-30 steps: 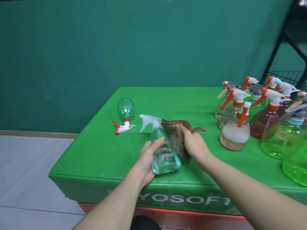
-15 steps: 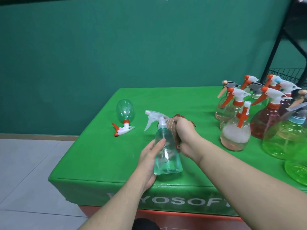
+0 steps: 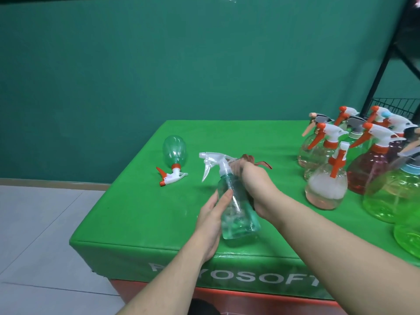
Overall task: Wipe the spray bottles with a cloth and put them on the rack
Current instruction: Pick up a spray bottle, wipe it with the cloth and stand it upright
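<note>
Teal wall (image 3: 159,64), pale tiled floor (image 3: 34,235), green padded table (image 3: 141,212)

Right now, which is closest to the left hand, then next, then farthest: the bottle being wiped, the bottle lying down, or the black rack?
1. Clear bottle: held by the left hand.
2. Lying bottle: behind, leftward.
3. Black rack: far right, back.

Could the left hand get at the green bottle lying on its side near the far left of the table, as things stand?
Probably yes, once freed. The left hand now holds the clear bottle, but only bare green table lies between it and the tipped bottle, on its own side.
</note>
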Demonstrator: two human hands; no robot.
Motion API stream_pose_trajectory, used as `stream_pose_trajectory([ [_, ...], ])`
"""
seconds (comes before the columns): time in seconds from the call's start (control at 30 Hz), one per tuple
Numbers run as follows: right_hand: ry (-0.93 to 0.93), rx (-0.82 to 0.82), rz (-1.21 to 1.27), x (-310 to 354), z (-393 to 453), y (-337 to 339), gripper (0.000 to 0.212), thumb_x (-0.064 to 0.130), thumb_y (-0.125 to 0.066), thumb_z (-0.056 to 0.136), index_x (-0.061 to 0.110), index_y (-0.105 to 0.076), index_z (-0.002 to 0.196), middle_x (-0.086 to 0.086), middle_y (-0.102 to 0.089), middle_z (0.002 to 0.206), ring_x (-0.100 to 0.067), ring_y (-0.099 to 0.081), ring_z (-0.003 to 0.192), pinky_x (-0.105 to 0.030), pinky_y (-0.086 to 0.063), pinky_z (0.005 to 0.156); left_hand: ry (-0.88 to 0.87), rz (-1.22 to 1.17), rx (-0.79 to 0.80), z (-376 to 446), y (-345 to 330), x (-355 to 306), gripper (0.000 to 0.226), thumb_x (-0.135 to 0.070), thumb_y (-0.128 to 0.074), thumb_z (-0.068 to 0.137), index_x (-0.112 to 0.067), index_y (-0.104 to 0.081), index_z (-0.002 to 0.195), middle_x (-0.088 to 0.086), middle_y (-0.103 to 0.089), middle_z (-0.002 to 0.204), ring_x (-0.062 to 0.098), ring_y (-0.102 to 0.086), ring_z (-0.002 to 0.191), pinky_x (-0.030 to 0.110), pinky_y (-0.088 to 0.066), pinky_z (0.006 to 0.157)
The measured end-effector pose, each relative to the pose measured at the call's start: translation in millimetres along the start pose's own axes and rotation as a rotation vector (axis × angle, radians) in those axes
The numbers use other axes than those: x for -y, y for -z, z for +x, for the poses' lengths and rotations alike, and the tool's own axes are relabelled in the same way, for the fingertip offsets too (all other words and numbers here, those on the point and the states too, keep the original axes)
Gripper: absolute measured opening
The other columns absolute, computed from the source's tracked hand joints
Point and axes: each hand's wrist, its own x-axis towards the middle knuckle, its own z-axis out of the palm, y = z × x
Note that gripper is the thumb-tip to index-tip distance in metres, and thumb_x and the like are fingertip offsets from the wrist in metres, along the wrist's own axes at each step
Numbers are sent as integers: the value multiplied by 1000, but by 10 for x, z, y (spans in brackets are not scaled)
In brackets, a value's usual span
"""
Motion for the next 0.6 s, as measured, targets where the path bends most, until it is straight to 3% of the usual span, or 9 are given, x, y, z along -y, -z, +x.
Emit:
stream_pose_trajectory([
  [0.03,-45,18,145,41,-17,20,27,15,-46,95,7,-71,93,-13,-67,86,-24,-60,66,-28,-51,61,7,-2,1,5,5,2,68,-46,-73,80,-23,-59,142,-1,-73,127,20,-71,114,46,-52,106],
  [0.1,-73,23,309,118,3,44,30,4,-43,92,8,-70,80,-14,-62,81,-25,-55,64,-30,-48,62,6,4,-5,4,-1,-10,79,-55,-81,76,-23,-57,144,-1,-71,132,21,-71,116,51,-47,111],
  [0.17,-73,28,290,153,29,20,27,4,-41,90,8,-67,91,-15,-56,89,-26,-50,73,-34,-43,67,6,16,-21,-7,-28,-27,98,-67,-87,65,-25,-54,147,-2,-68,137,21,-70,117,56,-40,116],
  [0.23,-52,16,139,150,23,-54,21,11,-40,90,11,-61,94,-13,-54,87,-23,-47,68,-31,-40,61,23,15,-23,-10,-23,-39,94,-65,-85,69,-25,-53,148,2,-66,139,23,-71,115,56,-39,116],
  [0.37,54,-14,-215,26,62,-92,42,37,-38,103,6,-63,119,-11,-64,108,-28,-61,97,-36,-47,88,45,19,5,17,-10,-55,57,-46,-67,85,-25,-61,137,-6,-74,124,9,-72,108,25,-57,85],
  [0.43,129,-6,-357,-11,-16,-57,44,39,-34,108,7,-63,113,-14,-63,107,-27,-59,99,-31,-40,83,51,35,13,10,-17,-62,53,-47,-65,85,-27,-63,133,-16,-76,114,-2,-72,100,16,-56,75],
  [0.47,152,-5,-388,-44,-43,-19,44,40,-33,108,8,-63,105,-13,-63,100,-26,-59,92,-30,-38,78,54,45,9,-1,-25,-73,51,-48,-65,83,-29,-63,130,-20,-76,110,-4,-71,100,16,-56,78],
  [0.53,191,-5,-420,-127,-107,45,46,42,-33,108,13,-61,87,-6,-61,80,-23,-57,77,-28,-37,66,92,47,-28,2,-25,-84,54,-55,-66,80,-29,-67,126,-10,-77,115,11,-69,116,34,-53,103],
  [0.6,225,15,-470,-242,-187,75,44,43,-33,109,20,-59,81,1,-59,73,-20,-57,74,-24,-36,58,130,-9,-72,5,-23,-94,58,-57,-65,80,-20,-69,123,12,-74,121,37,-66,122,56,-48,109],
])
